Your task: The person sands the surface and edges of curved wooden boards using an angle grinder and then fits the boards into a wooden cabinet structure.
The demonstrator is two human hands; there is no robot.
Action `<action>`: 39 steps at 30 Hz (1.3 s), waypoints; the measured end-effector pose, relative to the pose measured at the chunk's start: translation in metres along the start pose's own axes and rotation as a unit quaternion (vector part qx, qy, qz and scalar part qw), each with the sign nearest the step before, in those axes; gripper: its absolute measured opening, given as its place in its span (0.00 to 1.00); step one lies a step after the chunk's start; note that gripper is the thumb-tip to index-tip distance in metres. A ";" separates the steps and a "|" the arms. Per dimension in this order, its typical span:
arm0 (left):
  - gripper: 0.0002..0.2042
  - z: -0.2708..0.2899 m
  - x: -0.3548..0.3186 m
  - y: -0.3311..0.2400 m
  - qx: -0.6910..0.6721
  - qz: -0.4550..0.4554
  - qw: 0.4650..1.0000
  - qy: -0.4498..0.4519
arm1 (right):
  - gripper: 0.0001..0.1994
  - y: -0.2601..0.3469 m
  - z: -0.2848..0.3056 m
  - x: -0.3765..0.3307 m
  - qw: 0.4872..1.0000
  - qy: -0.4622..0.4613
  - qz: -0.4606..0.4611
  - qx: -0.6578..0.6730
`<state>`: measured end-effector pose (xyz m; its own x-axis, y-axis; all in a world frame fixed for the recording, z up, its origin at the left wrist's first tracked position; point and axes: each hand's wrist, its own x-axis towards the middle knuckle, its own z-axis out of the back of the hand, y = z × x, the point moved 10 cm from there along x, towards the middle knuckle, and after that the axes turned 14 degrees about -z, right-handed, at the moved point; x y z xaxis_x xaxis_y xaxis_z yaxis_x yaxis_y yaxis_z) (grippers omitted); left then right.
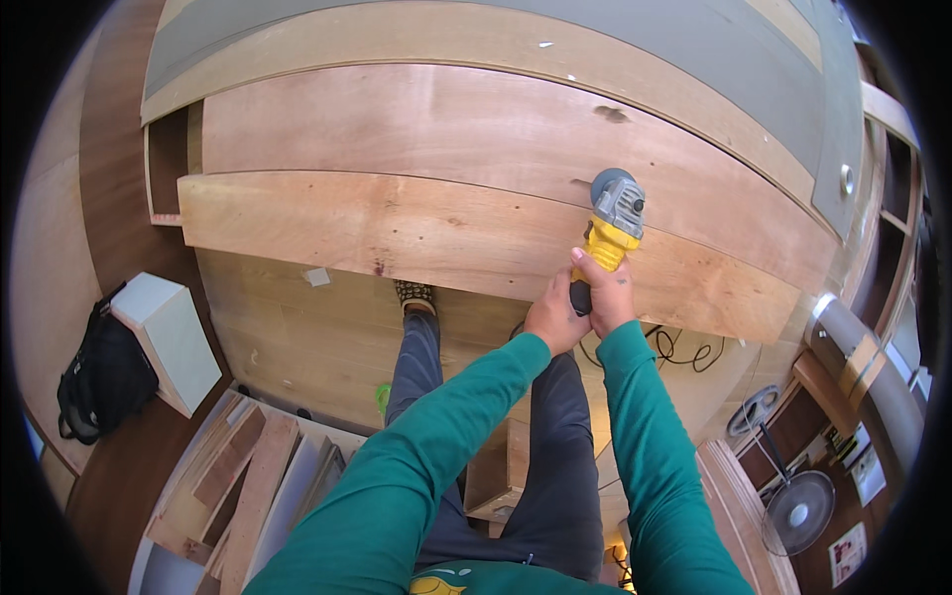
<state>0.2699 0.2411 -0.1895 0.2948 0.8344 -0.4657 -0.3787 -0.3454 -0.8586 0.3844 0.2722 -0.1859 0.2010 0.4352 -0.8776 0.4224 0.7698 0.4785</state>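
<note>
Both my hands are closed around a yellow and grey angle grinder (pixel 617 213). My right hand (pixel 612 288) wraps its yellow body, and my left hand (pixel 555 315) grips the dark rear end close beside it. The round grey disc (pixel 610 181) at the far end lies over the wooden panel (pixel 476 129), near its seam with the front board (pixel 436 223). A short dark mark shows on the panel just left of the disc. Whether the disc touches the wood, I cannot tell. A black cord (pixel 684 347) lies in loops below the board, right of my hands.
Grey-topped sheets (pixel 635 40) lie beyond the panel. A white box (pixel 169 337) and a black backpack (pixel 99 382) are at left. Wood offcuts (pixel 248 486) fill a container at lower left. A fan (pixel 799 511) and a large roll (pixel 863 367) are at right.
</note>
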 end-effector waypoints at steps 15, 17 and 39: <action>0.38 0.198 0.057 0.041 -0.060 -0.006 0.983 -0.174 | 0.28 0.020 -0.220 0.043 0.977 0.048 0.020 -0.206; 0.37 0.211 0.062 0.046 -0.055 -0.007 0.981 -0.187 | 0.30 0.020 -0.235 0.049 0.967 0.033 0.015 -0.252; 0.34 0.311 0.082 0.078 -0.097 0.012 0.964 -0.246 | 0.33 0.020 -0.350 0.077 0.941 0.020 0.047 -0.335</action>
<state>-0.0083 0.4164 -0.2278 -0.1822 0.9113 -0.3693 -0.1946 -0.4015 -0.8949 0.0991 0.4846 -0.2338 0.1706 0.5229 -0.8351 -0.2509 0.8427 0.4764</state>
